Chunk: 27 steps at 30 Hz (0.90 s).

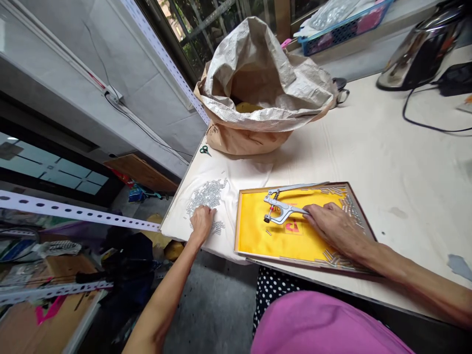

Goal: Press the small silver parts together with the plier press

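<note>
My left hand is at the near side of a pile of small silvery metal pieces, short and tube-like, on the white cloth at the table's left corner. Its fingers are curled in and mostly hidden, so whatever they hold cannot be made out. My right hand grips the lower handle of grey metal hand-press pliers, with a spring and a round-tipped jaw. The other handle slants away above the fingers, apart from them. Below lies a shallow tray with a yellow base, and more metal pieces along its right side.
A large brown paper sack with a pale lining stands open behind the tray. Green-handled scissors lie at the left table edge. A shiny kettle and a blue basket are at the back right. Perforated shelf rails run along the left.
</note>
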### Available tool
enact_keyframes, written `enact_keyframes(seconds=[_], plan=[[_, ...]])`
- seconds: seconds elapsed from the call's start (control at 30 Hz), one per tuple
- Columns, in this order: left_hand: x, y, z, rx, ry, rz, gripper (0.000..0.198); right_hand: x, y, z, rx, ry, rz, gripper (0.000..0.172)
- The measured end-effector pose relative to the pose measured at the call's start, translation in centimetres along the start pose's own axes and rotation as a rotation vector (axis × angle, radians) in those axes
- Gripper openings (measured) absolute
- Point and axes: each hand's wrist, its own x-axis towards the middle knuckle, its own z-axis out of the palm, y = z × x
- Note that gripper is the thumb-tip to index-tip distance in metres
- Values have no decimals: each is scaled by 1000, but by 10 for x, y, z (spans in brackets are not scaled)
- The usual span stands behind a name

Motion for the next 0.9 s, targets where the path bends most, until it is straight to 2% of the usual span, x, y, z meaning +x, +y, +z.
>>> enact_keyframes(seconds=[0.1, 0.2, 0.33, 0.43, 0.57, 0.67, 0.9], plan=[[12, 2, 1, -27, -54, -66, 26, 2, -5, 2, 2, 45, -100, 25], [18, 4, 1, -21, -114, -120, 24, 6, -5, 5, -30, 29, -179, 26], [13, 10, 2, 77, -103, -3, 25, 17, 0, 11, -82, -47, -250, 29], [6, 13, 5, 100, -72, 9, 28, 26, 3, 16, -64, -96, -266, 29], [2, 7, 5, 16, -71, -8, 23, 36, 6, 25, -14, -150, -265, 28], [2, 2, 4, -54, -50, 54, 19, 40, 10, 34, 6, -144, -262, 28], [4, 1, 7, -116, -34, -11, 18, 42, 13, 46, -13, -144, -220, 24]])
